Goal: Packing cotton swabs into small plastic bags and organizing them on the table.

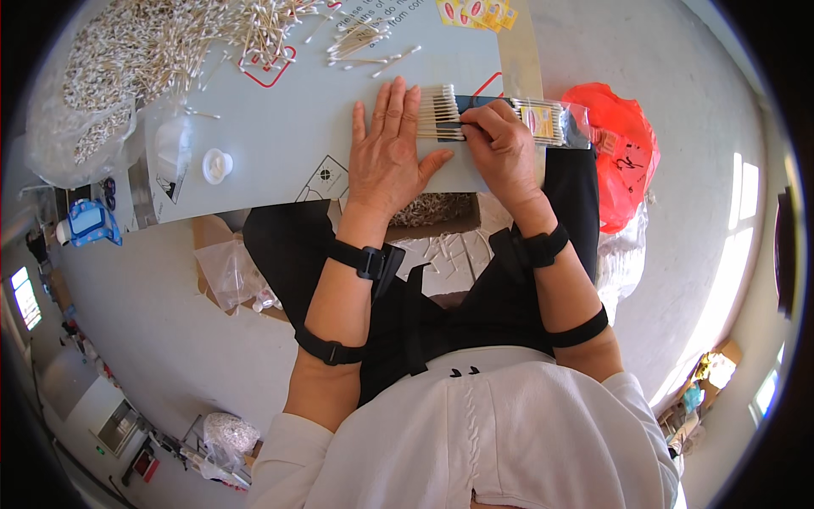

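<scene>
Head view: person seated at grey board
Left hand: flat, fingers spread, pressing cotton swab bundle
Right hand: closed, pinching clear packet around the swabs
Loose swabs: heaped far left

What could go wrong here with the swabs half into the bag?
1. The left hand only lies flat on the swabs; if it lifts, the row may fan out and scatter.
2. The right hand pinches the bag at its mouth; pushed crooked, swab tips may catch there.
3. The board rests on the lap, so a tilt could roll the loose pile off.
</scene>
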The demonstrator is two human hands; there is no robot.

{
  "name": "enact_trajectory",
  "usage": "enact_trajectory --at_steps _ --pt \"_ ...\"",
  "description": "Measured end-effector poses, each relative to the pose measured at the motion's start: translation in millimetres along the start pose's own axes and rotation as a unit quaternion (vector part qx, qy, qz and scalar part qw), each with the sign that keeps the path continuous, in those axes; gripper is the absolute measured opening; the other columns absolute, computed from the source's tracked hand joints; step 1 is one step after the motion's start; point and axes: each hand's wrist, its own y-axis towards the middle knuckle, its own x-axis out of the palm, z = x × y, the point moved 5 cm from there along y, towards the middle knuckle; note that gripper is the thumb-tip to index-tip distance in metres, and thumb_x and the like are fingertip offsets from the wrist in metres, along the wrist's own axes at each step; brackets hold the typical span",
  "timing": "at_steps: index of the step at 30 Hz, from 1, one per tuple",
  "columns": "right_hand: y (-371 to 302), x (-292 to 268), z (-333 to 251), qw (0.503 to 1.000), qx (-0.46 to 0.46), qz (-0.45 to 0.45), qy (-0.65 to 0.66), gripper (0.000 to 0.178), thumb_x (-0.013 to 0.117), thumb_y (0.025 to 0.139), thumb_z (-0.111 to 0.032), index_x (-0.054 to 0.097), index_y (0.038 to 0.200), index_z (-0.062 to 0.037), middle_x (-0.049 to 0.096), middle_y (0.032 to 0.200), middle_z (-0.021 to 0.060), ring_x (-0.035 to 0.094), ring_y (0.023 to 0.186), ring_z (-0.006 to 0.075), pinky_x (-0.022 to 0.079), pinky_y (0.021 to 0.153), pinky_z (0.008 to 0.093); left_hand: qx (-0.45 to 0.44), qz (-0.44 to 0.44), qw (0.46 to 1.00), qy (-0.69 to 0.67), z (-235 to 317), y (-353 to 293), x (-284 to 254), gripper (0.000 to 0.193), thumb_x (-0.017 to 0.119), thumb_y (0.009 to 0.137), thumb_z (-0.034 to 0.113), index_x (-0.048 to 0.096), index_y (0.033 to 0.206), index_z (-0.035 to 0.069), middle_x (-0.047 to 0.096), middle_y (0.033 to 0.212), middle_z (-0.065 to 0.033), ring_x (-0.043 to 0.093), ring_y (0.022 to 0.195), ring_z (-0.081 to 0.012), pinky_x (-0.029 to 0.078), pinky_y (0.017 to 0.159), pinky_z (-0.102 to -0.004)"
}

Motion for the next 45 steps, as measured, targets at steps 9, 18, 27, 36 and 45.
enact_trajectory --at_steps 9,18,27,36,45 --pt "2 1 -2 1.0 0.004 0.003 -0.009 0.009 0.069 0.081 -0.006 0.07 0.09 -0.0074 0.063 0.084 0.0091 0.065 0.073 0.0311 0.052 0.065 0.0396 -0.002 -0.001 1.0 0.002 -1 0 0 0.093 0.062 0.087 0.058 0.025 0.155 0.007 0.024 0.162 -0.0128 0.022 0.15 -0.0282 0.014 0.121 -0.0541" --pt "4 1 -3 1.0 0.004 -0.02 -0.023 0.009 0.069 0.082 -0.007 0.07 0.09 -0.0078 0.062 0.082 0.0089 0.065 0.073 0.0307 0.052 0.065 0.0393 -0.004 0.005 1.0 0.002 1 1 -3 0.093 0.068 0.084 0.055 0.031 0.152 0.004 0.027 0.161 -0.0131 0.025 0.149 -0.0283 0.016 0.121 -0.054" --pt "12 2 -4 0.999 0.008 -0.008 -0.032 0.014 0.068 0.082 -0.009 0.071 0.096 -0.0089 0.064 0.085 0.0099 0.065 0.075 0.0317 0.052 0.066 0.0408 -0.008 0.003 1.0 0.003 0 0 -2 0.093 0.066 0.084 0.058 0.032 0.153 0.005 0.027 0.161 -0.0133 0.025 0.149 -0.0284 0.014 0.121 -0.0531" --pt "12 5 -5 0.998 -0.011 -0.025 -0.065 0.013 0.069 0.083 -0.011 0.072 0.095 -0.0098 0.064 0.085 0.0089 0.066 0.075 0.0301 0.052 0.065 0.0394 -0.01 0.0 1.0 0.001 0 0 -2 0.093 0.066 0.084 0.057 0.031 0.153 0.005 0.027 0.161 -0.0128 0.024 0.15 -0.0279 0.014 0.121 -0.0531" --pt "21 5 -4 0.998 0.012 -0.017 -0.057 0.015 0.067 0.083 -0.011 0.072 0.097 -0.0095 0.064 0.086 0.0107 0.066 0.08 0.032 0.053 0.068 0.0414 -0.013 -0.004 1.0 -0.004 0 0 -2 0.093 0.066 0.084 0.056 0.03 0.153 0.005 0.025 0.162 -0.0124 0.023 0.15 -0.0277 0.013 0.122 -0.0531"
